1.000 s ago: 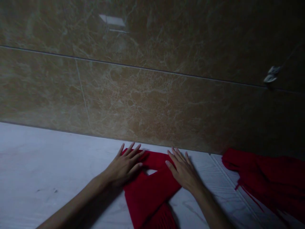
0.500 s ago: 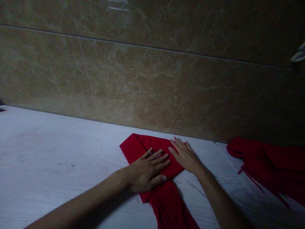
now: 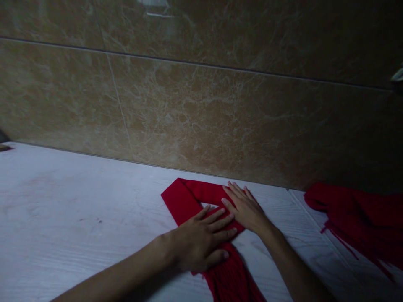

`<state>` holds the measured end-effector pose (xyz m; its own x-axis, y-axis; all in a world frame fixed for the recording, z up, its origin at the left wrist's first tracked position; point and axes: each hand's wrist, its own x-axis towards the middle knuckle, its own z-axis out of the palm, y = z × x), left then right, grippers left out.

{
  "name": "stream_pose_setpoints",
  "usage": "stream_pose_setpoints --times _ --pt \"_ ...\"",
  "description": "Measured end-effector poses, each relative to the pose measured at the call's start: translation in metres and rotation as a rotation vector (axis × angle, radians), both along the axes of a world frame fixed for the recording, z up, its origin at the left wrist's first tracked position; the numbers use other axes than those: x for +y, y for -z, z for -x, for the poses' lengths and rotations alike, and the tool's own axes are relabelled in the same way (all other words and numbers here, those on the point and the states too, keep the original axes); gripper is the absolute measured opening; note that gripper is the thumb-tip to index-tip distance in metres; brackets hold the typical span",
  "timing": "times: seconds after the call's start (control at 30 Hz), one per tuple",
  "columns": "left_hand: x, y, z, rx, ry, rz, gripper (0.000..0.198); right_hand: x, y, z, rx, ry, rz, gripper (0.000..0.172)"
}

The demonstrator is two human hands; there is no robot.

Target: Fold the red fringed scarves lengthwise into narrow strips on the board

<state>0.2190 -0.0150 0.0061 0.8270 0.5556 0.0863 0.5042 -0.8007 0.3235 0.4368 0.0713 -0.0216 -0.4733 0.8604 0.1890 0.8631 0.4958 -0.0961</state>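
Observation:
A folded red scarf [image 3: 182, 197] lies on a white wood-grain surface [image 3: 78, 218], close to a brown marble wall. Its fringed end [image 3: 231, 281] trails toward the bottom edge of the view. My left hand [image 3: 201, 241] lies flat on the lower part of the fold, fingers stretched out and pointing right. My right hand [image 3: 244, 207] rests flat on the fold's right side, fingers spread and pointing up-left. A small white gap shows between the two hands where the fold opens. Neither hand grips anything.
A second red cloth with fringe [image 3: 359, 222] lies bunched at the right, against the marble wall [image 3: 201, 117]. A pale object [image 3: 397, 75] shows at the far right edge of the wall. The lighting is dim.
My left hand slid down and right along the scarf, from the fold's top corner to its lower part. The fold's top left corner is now uncovered. My right hand stayed in place.

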Motion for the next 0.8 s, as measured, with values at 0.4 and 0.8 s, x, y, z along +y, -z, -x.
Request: stream_pose_setpoints --times 0.4,0.8 --pt "-0.002 -0.002 0.002 -0.067 0.028 0.102 0.06 0.007 0.005 -0.011 0.009 0.036 -0.002 0.057" --pt "0.07 0.018 0.077 0.1 -0.76 -0.057 0.061 0.004 0.009 -0.004 0.065 0.057 -0.032 0.055"
